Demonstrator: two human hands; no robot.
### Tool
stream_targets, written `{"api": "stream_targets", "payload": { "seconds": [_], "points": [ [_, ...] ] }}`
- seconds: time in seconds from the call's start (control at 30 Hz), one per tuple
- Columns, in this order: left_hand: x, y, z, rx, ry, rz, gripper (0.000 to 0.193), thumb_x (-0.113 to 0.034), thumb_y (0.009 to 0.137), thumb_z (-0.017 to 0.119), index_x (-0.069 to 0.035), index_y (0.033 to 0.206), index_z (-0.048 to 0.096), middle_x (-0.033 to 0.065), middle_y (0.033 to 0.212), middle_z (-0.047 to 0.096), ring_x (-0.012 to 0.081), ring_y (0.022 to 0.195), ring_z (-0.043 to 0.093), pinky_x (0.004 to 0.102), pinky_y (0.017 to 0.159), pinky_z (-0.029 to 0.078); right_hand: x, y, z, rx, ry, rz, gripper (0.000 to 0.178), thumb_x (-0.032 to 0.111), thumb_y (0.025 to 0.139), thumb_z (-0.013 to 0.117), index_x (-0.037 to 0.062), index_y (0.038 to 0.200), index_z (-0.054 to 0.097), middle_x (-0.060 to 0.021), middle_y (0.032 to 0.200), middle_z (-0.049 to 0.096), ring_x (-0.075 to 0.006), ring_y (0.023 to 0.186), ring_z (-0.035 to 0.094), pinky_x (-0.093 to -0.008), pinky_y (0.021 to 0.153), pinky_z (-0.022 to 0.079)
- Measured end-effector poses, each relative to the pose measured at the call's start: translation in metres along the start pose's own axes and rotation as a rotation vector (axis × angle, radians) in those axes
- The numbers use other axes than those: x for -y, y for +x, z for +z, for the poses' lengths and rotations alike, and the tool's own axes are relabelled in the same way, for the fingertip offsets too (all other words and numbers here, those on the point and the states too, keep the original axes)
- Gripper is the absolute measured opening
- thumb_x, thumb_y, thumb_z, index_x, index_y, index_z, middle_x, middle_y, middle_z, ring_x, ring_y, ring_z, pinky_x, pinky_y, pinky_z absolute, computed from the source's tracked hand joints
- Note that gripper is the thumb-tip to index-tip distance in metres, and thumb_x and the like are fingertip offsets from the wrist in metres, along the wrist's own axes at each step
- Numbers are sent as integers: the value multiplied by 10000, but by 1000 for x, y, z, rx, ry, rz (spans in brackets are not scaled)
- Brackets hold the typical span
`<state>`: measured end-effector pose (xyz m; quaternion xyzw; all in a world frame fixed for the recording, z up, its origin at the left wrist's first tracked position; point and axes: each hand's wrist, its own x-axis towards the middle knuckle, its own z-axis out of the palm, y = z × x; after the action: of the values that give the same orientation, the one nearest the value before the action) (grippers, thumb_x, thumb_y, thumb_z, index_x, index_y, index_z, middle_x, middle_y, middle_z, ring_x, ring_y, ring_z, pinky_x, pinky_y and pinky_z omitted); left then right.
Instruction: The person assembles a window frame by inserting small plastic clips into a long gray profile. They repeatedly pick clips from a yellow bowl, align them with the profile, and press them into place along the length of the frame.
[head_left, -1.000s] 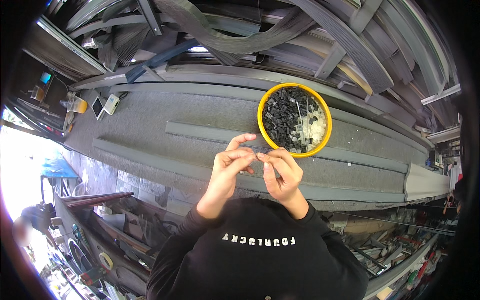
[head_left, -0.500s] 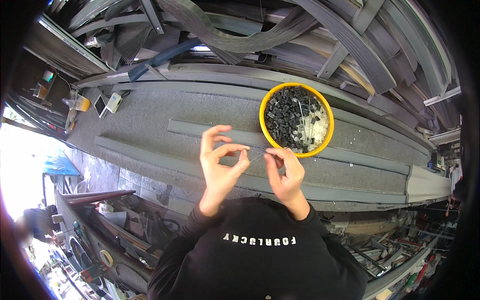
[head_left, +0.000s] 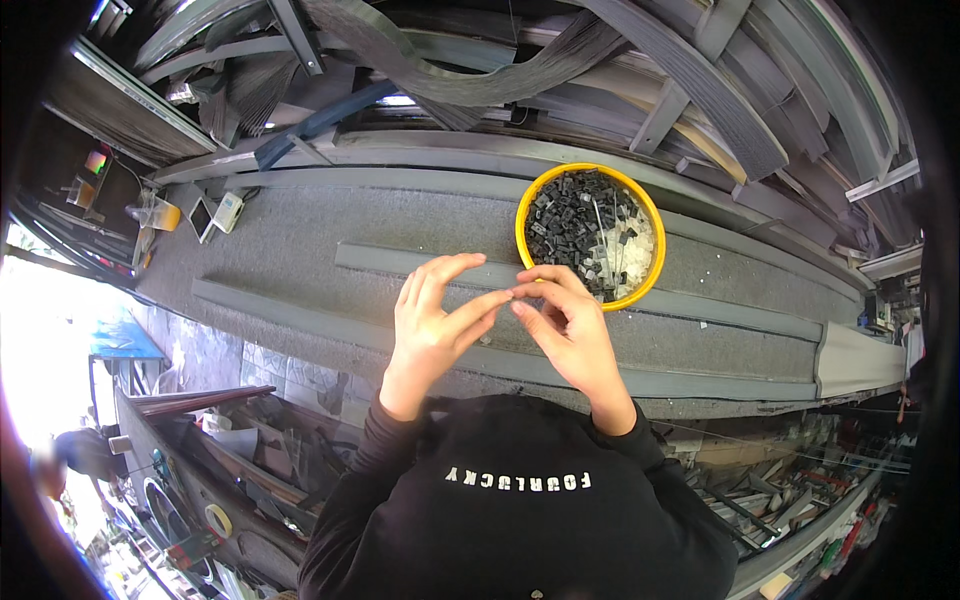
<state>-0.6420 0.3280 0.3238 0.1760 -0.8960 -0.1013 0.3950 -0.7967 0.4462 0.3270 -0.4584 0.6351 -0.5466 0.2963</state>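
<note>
My left hand (head_left: pixel 432 325) and my right hand (head_left: pixel 575 335) meet over the bench, just below and left of a yellow-rimmed tub (head_left: pixel 660 240). Their fingertips come together in a pinch; whatever lies between them is too small or hidden to make out. The other fingers of my left hand are raised and loosely bent. Inside the tub are many small black plastic pieces (head_left: pixel 568 225), with white pieces (head_left: pixel 638 255) on the right. Thin straight rods (head_left: pixel 600 225) lie across them.
Long grey strips (head_left: pixel 300 318) run along the grey-covered bench (head_left: pixel 290 230). A pale sheet (head_left: pixel 860 362) covers its right end. On the left are a phone (head_left: pixel 201 219), a small white device (head_left: pixel 228 211) and a cup (head_left: pixel 160 214). Stacked profiles (head_left: pixel 560 70) fill the far side.
My hands have drawn together until their fingertips meet; a thin thread-like line showed between them before. The left hand has turned, its back now more in view.
</note>
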Motion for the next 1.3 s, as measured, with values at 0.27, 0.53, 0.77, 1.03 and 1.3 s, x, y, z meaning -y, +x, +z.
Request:
{"api": "stream_targets", "payload": {
  "seconds": [0.27, 0.53, 0.77, 1.03, 1.3],
  "points": [
    [-2, -6, 24, -59, -252, -220, 333, -68, 675, 829, -148, 991, 762, 70, 1147, 626, 237, 962, 639, 341, 783, 532, -18, 3, 2, 37, 503, 112, 176, 98, 908, 679, 1, 1036, 749, -29, 1087, 640, -35, 699, 492, -213, 586, 383],
    [0, -15, 29, -220, -46, 181, 393, -160, 531, 843, -264, 908, 808, 3, 1066, 610, 188, 913, 628, 329, 757, 524, -25, -1, 1, 188, 933, 542, 254, 206, 932, 647, 15, 1072, 742, 8, 940, 668, -59, 701, 498, -215, 564, 331],
    [6, -7, 19, -199, -11, 323, 409, -151, 500, 843, -286, 883, 794, -48, 996, 585, 171, 873, 630, 305, 729, 526, -27, 1, 5, 216, 992, 620, 269, 233, 958, 626, 9, 1074, 716, 17, 847, 641, -63, 712, 515, -225, 577, 361],
    [6, -4, 15, -183, -122, 261, 331, -159, 533, 826, -238, 851, 777, -38, 967, 610, 178, 842, 633, 303, 679, 537, -26, -2, 4, 327, 1062, 493, 237, 220, 979, 616, 12, 1052, 701, 21, 814, 618, -50, 693, 492, -210, 587, 369],
    [2, 1, 7, -78, -152, 242, 316, -172, 554, 807, -206, 865, 762, -13, 1012, 656, 203, 908, 648, 330, 719, 536, -22, 0, 4, 322, 980, 608, 193, 196, 1022, 527, 26, 1019, 618, -38, 724, 617, -58, 515, 434, -192, 446, 305]
  ]
}}
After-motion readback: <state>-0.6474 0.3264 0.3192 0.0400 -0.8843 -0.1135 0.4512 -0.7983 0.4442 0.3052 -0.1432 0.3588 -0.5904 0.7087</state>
